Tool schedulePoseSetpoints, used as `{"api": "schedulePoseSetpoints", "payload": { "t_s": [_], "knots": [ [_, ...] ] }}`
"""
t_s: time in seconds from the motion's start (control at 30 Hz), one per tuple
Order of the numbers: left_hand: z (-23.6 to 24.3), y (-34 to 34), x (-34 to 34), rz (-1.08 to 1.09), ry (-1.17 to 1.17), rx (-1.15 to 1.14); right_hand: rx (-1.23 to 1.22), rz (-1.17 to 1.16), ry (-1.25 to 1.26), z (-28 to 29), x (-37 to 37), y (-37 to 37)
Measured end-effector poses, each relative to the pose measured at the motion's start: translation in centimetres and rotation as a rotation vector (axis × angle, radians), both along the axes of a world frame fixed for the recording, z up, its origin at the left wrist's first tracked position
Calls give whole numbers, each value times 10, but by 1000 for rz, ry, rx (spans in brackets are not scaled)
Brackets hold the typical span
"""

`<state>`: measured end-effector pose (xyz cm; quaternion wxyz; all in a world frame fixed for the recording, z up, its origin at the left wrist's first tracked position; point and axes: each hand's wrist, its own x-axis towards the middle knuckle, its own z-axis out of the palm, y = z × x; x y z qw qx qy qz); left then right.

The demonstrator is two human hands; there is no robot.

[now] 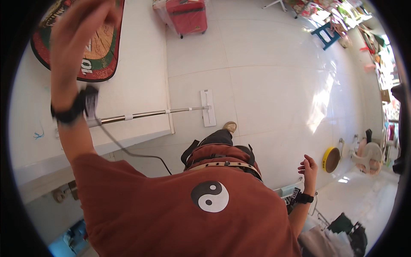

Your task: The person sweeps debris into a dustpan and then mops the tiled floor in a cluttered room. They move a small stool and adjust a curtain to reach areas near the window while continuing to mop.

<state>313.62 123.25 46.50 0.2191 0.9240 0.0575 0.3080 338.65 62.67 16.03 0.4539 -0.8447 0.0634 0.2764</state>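
My left hand [83, 30] is raised at the upper left, in front of a red and green target board [100, 64] with a light brown middle. Motion smears its fingers, and the top edge cuts part of the hand off. A black strap with a small device and a cable sits on that wrist. Past this wrist runs the metal pole of a flat mop [207, 108], whose white rectangular head lies on the floor. Lower right, my right hand [309, 168] hangs at my side with its fingers loosely apart and nothing in them. Another black strap [305, 198] circles the right wrist.
A red suitcase [186, 17] stands at the far side, and a blue-green stool [326, 36] at the far right. A round yellow-rimmed brown thing [331, 159] is right of my right hand. Behind me at the lower right lie dark and beige cloths [327, 242].
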Motion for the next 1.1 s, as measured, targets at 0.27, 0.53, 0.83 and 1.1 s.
{"api": "schedulePoseSetpoints", "payload": {
  "t_s": [0.27, 0.53, 0.83, 1.1],
  "knots": [
    [-107, 123, 155, 114, 518, 183, 36, 253, 15, 1, 118, 82],
    [-259, 88, -132, 473, 1833, -47, -73, 422, 95, -28, 205, 76],
    [-237, -8, -160, 644, 1846, -901, -113, 608, 89, -39, 244, 140],
    [-143, -48, -92, 673, 1460, 658, -53, 808, 232, -66, 223, 194]
  ]
}}
